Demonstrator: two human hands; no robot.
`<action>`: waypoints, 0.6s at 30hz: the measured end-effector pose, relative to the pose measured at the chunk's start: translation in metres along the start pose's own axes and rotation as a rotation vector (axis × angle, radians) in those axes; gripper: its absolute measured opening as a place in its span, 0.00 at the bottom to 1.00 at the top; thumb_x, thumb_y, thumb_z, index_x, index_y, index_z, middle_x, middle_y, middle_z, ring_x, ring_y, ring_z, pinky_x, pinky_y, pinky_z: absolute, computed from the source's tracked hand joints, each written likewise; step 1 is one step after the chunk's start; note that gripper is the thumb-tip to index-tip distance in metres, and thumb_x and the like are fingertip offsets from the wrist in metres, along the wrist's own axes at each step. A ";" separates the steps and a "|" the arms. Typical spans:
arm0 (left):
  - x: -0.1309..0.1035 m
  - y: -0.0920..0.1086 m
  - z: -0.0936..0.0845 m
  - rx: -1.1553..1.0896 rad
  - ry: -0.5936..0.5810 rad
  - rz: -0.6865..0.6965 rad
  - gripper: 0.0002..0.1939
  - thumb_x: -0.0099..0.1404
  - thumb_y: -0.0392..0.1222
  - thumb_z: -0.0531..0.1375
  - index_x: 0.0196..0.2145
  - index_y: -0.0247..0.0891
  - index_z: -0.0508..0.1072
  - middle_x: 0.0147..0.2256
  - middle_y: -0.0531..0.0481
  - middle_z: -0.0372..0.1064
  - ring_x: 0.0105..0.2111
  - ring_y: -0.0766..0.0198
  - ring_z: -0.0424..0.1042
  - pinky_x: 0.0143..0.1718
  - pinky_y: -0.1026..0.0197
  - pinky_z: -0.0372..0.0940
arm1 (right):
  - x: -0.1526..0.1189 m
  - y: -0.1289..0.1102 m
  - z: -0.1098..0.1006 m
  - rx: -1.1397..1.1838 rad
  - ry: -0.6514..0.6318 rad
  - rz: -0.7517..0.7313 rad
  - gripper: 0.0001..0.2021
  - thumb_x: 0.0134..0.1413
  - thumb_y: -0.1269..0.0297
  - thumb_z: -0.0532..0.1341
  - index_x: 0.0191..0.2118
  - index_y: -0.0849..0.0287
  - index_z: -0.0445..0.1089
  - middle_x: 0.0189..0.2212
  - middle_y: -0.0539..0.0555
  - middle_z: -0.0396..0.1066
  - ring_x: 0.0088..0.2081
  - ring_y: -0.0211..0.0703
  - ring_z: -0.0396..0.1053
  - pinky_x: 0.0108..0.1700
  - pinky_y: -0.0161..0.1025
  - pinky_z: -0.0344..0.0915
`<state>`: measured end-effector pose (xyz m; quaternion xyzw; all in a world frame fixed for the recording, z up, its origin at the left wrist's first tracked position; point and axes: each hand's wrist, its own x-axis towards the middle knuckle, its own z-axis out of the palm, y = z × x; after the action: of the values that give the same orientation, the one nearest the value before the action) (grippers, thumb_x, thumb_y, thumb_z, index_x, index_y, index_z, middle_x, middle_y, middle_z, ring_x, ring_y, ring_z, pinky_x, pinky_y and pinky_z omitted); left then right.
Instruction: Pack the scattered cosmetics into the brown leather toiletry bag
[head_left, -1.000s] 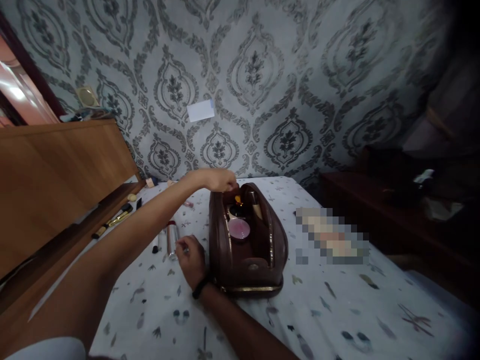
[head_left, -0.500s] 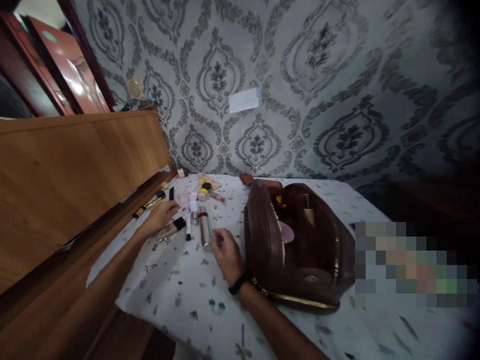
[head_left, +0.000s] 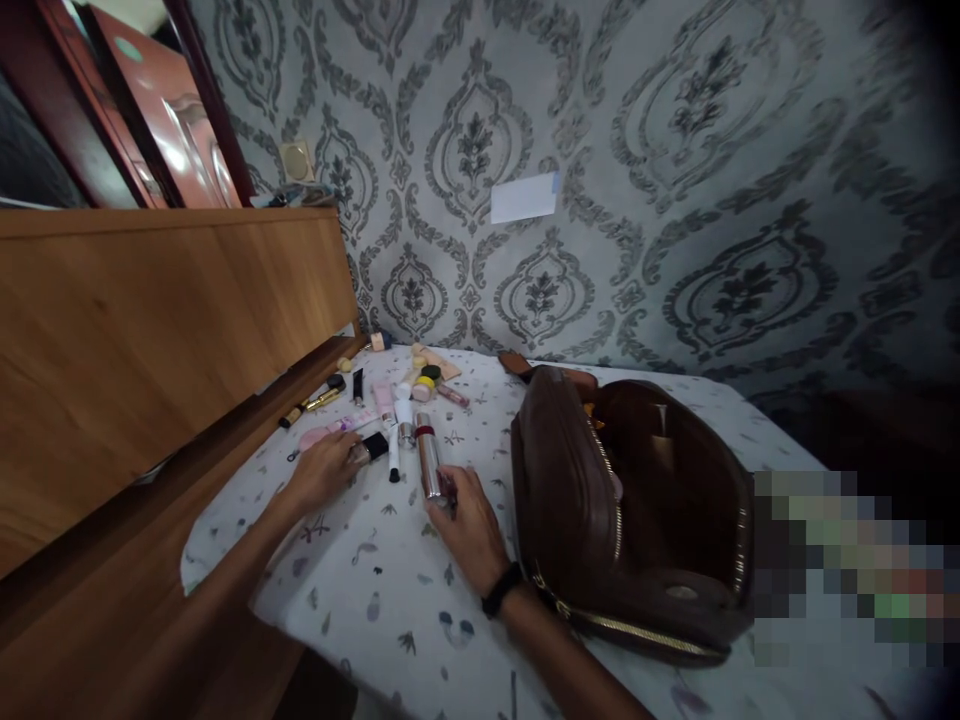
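My left hand has its fingers closed around the glass body of a foundation bottle with a black cap, which lies on the cloth. My right hand curls its thumb and fingers about the near end of a silver cylindrical bottle with a dark red band. Between the two lie a white makeup brush with dark bristles and a white tube with a silver cap. Right of my right hand stands a brown cosmetic bag, unzipped and gaping.
Farther back lie a pink tube, a yellow-banded jar, a small black tube and gold-and-black tubes. A wooden board borders the left side. Patterned wallpaper rises behind. A blurred patch covers something at right.
My left hand has moved from beside the pink tube down onto the foundation bottle, uncovering pink items. My right hand remains at the silver bottle's near end. The view has shifted slightly left.
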<state>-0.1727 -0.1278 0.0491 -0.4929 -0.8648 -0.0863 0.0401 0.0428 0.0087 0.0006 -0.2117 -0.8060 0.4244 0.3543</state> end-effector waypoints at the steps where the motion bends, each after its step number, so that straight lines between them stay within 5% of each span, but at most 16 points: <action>1: 0.001 -0.001 -0.001 -0.004 -0.006 0.006 0.15 0.66 0.43 0.54 0.50 0.41 0.69 0.47 0.43 0.72 0.48 0.51 0.70 0.44 0.54 0.63 | 0.000 0.000 -0.001 -0.003 -0.006 0.006 0.13 0.50 0.69 0.59 0.44 0.57 0.67 0.38 0.55 0.67 0.42 0.49 0.68 0.46 0.47 0.68; 10: 0.048 0.017 0.006 -0.149 0.096 0.194 0.19 0.66 0.47 0.56 0.53 0.39 0.67 0.52 0.40 0.68 0.53 0.50 0.66 0.54 0.49 0.61 | 0.000 0.002 0.000 0.000 -0.011 0.023 0.14 0.51 0.67 0.58 0.46 0.57 0.67 0.40 0.56 0.69 0.42 0.50 0.68 0.45 0.46 0.67; 18: 0.111 0.019 0.019 -0.261 -0.164 0.337 0.44 0.50 0.50 0.68 0.61 0.36 0.60 0.57 0.40 0.62 0.58 0.44 0.60 0.60 0.48 0.56 | 0.000 0.004 0.002 0.006 0.003 -0.001 0.14 0.50 0.68 0.58 0.46 0.58 0.66 0.38 0.55 0.68 0.41 0.48 0.67 0.45 0.46 0.66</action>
<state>-0.2124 -0.0208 0.0499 -0.6367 -0.7522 -0.1492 -0.0807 0.0414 0.0100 -0.0030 -0.2111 -0.8042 0.4262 0.3564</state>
